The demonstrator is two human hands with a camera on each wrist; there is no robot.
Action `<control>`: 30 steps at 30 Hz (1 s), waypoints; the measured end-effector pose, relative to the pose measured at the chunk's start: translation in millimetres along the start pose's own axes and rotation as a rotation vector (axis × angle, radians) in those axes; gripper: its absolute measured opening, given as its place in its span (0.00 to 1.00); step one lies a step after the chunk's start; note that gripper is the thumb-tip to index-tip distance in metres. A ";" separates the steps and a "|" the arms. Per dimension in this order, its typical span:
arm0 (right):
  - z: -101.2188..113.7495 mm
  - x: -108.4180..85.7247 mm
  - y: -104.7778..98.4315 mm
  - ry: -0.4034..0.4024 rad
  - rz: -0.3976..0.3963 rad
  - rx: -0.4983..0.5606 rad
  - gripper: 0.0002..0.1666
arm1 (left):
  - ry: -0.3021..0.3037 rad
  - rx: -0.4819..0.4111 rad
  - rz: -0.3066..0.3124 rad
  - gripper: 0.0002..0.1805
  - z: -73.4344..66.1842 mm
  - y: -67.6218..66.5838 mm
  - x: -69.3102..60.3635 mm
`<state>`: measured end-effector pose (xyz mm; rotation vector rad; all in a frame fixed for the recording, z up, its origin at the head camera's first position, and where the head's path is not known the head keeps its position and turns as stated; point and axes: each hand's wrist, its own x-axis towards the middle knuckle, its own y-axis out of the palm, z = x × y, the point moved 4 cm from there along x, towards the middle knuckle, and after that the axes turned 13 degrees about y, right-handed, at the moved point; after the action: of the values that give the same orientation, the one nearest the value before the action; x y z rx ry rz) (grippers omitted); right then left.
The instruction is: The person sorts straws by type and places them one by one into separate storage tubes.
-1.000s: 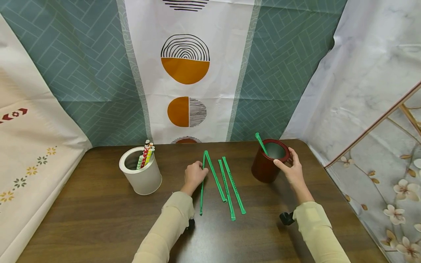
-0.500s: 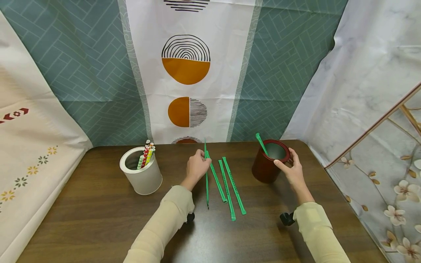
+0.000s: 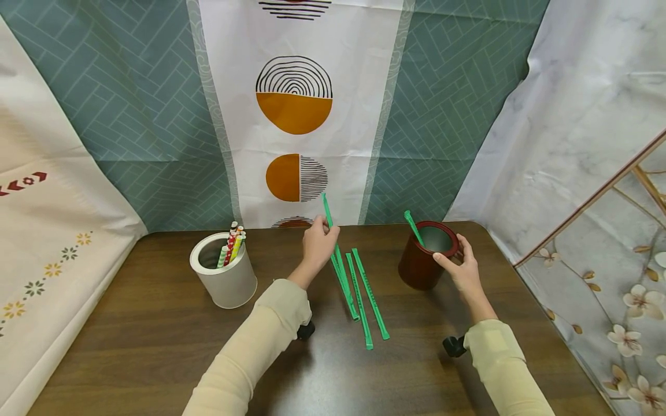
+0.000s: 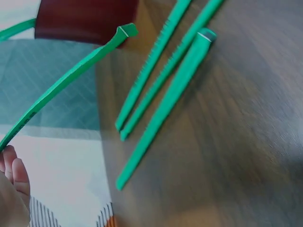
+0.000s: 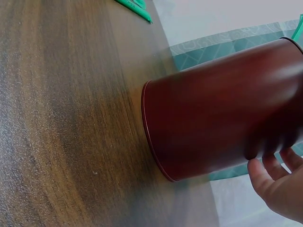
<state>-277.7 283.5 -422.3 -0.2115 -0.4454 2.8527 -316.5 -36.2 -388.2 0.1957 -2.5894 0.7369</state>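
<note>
My left hand (image 3: 318, 247) pinches a long green wrapped straw (image 3: 328, 209) in the head view, its upper end raised and tilted above the fingers. Three similar green straws (image 3: 369, 292) lie side by side on the table below. In the left wrist view the held straw (image 4: 57, 87) slants up from the fingertips, apart from the lying ones. My right hand (image 3: 465, 271) holds a dark red can (image 3: 418, 267) by its right side, thumb near the rim. The can stands upright with one green straw (image 3: 413, 226) leaning out of it. Its lower inside is hidden.
At the left stands a white can (image 3: 229, 289) holding several patterned paper straws (image 3: 232, 248). The brown wooden table (image 3: 130, 346) ends at a hanging cloth (image 3: 343, 196) behind and a floral cloth (image 3: 624, 323) on the right.
My left hand has lifted one green straw off the table, moving up and slightly right. The straw now tilts the other way. The right hand and red can stay put.
</note>
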 end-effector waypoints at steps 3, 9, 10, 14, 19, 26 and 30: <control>-0.1 -0.3 -0.1 0.000 -0.001 0.008 0.45 | 0.025 -0.019 -0.010 0.07 -10.0 2.1 3.2; -0.5 0.8 0.4 -0.006 0.000 0.008 0.44 | 0.045 -0.115 -0.020 0.11 -32.6 4.3 9.5; -0.5 1.0 0.4 -0.007 -0.001 0.012 0.44 | 0.039 -0.143 -0.021 0.11 -36.0 4.7 10.7; -0.8 0.8 0.6 -0.006 -0.007 0.023 0.44 | -0.013 -0.306 -0.034 0.10 -48.2 6.9 14.8; -2.1 0.8 -0.1 -0.004 -0.016 0.030 0.45 | -0.068 -0.418 -0.052 0.10 -62.1 10.3 17.9; -1.6 0.7 0.4 -0.012 -0.013 0.024 0.44 | -0.075 -0.426 -0.078 0.13 -75.9 14.8 21.7; -1.4 1.2 0.2 -0.015 -0.009 0.027 0.43 | -0.048 -0.425 -0.079 0.11 -84.4 18.3 23.7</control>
<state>-278.6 284.1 -423.8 -0.1830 -0.4099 2.8516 -310.8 23.7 -321.8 0.1819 -2.6937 0.1459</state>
